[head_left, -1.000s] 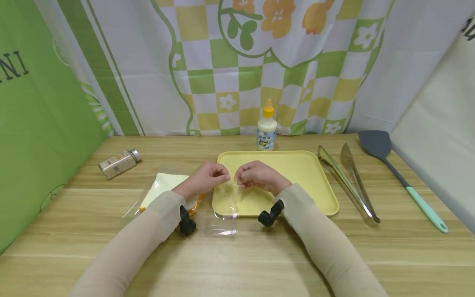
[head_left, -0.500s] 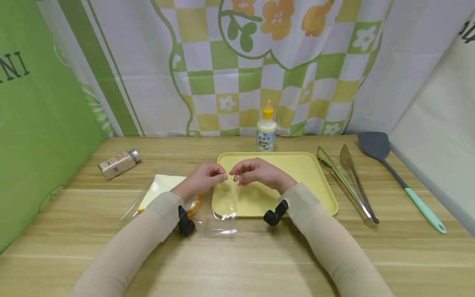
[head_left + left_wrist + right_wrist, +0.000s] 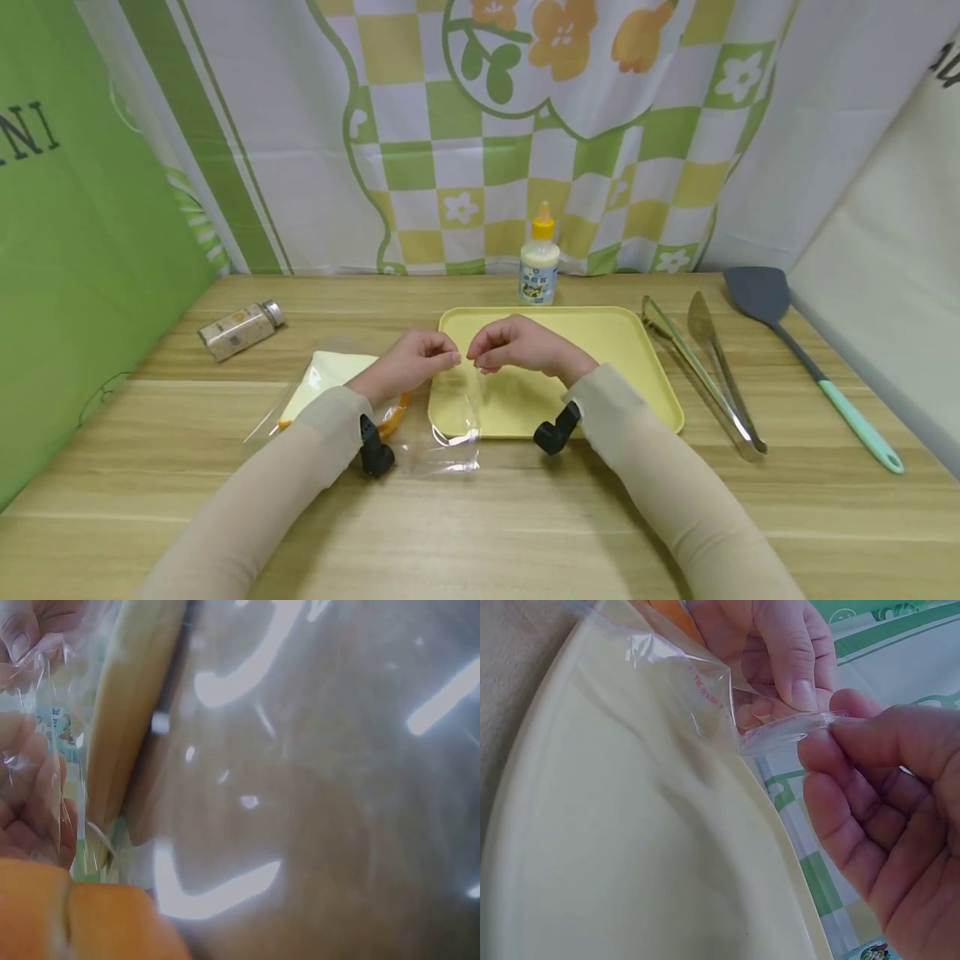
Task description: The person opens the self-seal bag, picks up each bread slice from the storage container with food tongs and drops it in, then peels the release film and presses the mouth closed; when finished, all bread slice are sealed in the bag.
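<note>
A clear plastic bag [image 3: 448, 458] stretches from the tray's left part across the table. Inside its left end lies a pale cream, flat, squarish thing [image 3: 326, 375] with an orange edge [image 3: 395, 417]. My left hand [image 3: 408, 364] pinches the bag's upper edge between thumb and fingers. Close to its right, my right hand [image 3: 528, 346] pinches a narrow strip of the bag, the clear flap [image 3: 787, 733] in the right wrist view. The fingertips of both hands are a short gap apart. Glare on the film fills much of the left wrist view.
Under the hands sits a yellow tray [image 3: 600, 375]. A squeeze bottle [image 3: 538, 267] stands behind it. Metal tongs [image 3: 697, 375] and a dark spatula [image 3: 795, 333] lie to the right. At the left, a spice jar [image 3: 242, 330] lies on its side.
My right hand has shifted slightly up and to the right; its fingers spread half a second ago and have since drawn together. My left hand is nearly still on the bag.
</note>
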Available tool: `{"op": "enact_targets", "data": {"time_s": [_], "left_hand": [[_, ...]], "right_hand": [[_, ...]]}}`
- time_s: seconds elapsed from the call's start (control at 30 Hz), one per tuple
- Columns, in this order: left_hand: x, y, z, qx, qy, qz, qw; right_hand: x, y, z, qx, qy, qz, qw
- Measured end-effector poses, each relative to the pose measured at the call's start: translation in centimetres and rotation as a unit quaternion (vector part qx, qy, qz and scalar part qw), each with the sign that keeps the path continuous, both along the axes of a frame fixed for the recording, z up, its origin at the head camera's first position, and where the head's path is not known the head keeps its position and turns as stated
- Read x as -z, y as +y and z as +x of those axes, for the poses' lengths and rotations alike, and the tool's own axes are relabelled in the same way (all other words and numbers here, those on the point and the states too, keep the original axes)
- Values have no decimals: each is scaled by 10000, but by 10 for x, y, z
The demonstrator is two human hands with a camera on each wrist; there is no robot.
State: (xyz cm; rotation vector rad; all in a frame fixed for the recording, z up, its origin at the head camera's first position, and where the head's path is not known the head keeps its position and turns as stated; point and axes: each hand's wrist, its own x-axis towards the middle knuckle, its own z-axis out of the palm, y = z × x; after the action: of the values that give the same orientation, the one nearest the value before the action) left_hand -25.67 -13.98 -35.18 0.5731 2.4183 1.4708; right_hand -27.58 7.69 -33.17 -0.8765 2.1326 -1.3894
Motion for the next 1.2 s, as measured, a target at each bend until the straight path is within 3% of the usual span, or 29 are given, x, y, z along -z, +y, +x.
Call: {"op": "enact_targets", "data": {"time_s": [0.27,0.73,0.87,1.03,1.2], "left_hand": [[-1,-1,-3,90,205,-205,9995],[-3,1,-6,44,310,-749,9967],[-2,0,-8,145,253,-706,9971],[2,-8,-10,-104,151,-356,9992],[1,-13,-11,-272,230,-125,9993]], "right_hand": [[2,-2,1,103,217,324,9992],[11,-2,7,44,476,20,9989],[14,2,8,-131,379,-166,9991],[11,13,6,-213,52,-519,9984],[5,24,8,-261,-69,-302,9992]]}}
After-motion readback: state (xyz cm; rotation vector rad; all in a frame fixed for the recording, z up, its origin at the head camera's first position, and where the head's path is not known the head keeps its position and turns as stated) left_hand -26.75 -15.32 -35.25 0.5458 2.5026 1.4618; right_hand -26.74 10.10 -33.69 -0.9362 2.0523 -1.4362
